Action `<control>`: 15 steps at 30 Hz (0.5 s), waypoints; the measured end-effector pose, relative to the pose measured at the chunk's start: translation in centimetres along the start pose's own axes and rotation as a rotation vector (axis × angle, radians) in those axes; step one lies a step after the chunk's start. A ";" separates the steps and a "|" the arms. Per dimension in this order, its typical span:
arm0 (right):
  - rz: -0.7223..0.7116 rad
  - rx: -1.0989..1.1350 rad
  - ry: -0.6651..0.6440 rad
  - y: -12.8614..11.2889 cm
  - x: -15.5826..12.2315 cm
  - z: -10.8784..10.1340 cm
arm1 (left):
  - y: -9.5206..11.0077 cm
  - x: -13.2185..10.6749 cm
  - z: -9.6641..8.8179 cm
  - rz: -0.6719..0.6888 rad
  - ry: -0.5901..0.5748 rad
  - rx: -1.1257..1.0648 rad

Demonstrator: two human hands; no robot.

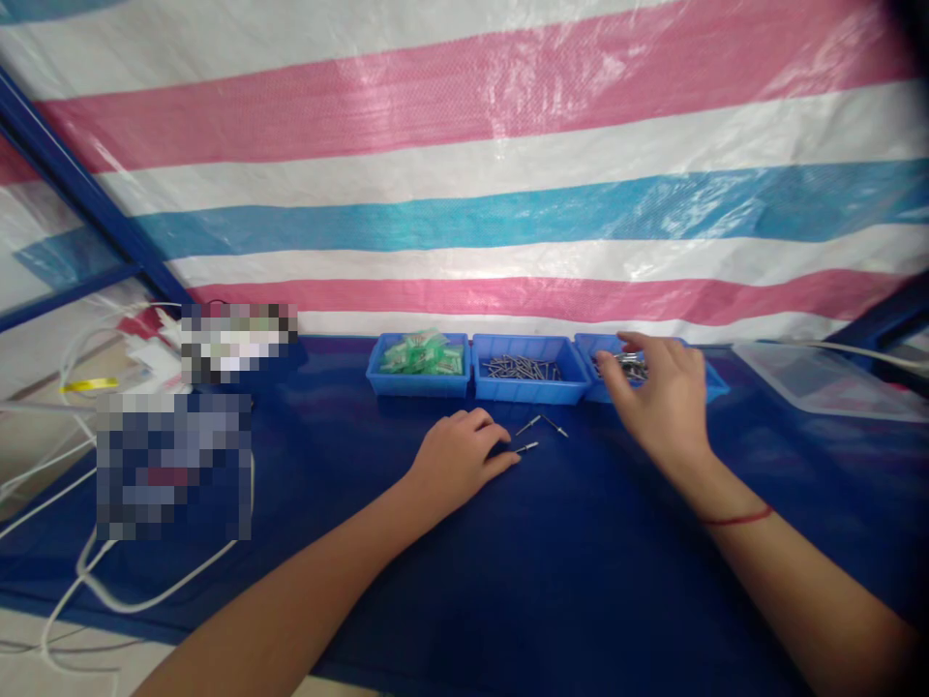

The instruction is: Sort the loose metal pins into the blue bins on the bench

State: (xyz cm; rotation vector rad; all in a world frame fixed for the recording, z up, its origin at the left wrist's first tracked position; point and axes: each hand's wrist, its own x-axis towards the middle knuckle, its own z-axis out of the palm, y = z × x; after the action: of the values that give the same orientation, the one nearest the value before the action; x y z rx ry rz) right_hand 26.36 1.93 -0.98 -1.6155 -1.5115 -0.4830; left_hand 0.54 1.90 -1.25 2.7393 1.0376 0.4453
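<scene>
My left hand (459, 460) rests low over the blue tabletop, its thumb and forefinger apart. Close to those fingertips lies a pop rivet (527, 447); whether they touch it I cannot tell. Two more thin metal pieces, a pop rivet (529, 425) and another like it (555, 427), lie just beyond, forming a V. My right hand (664, 402) hovers over the right blue bin (707, 382), thumb and fingers spread above the shiny metal pieces (630, 364) inside. It hides part of that bin.
The middle blue bin (532, 390) contains many thin metal pins. Green packets (423, 355) fill the left bin (421, 385). A clear plastic lid (820, 382) lies at the right. White cables (137, 607) and blurred-out items occupy the left side. Striped sheeting (464, 223) hangs behind.
</scene>
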 end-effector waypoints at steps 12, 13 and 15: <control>-0.249 0.384 -0.772 -7.8 -2.6 -2.5 | 1.4 -0.7 0.1 -0.007 0.024 0.189; -0.243 0.409 -0.787 -7.8 -2.6 -2.6 | 1.3 -0.8 -0.3 -0.012 0.043 0.148; -0.219 0.470 -0.809 -7.8 -2.6 -2.6 | 1.1 -0.9 -0.9 -0.035 0.088 0.040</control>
State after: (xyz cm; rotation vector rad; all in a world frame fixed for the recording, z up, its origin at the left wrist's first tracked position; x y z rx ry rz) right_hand 19.14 -2.41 0.91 -1.3183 -2.1938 0.4643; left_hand 0.26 0.53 -0.28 2.7539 1.1256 0.5498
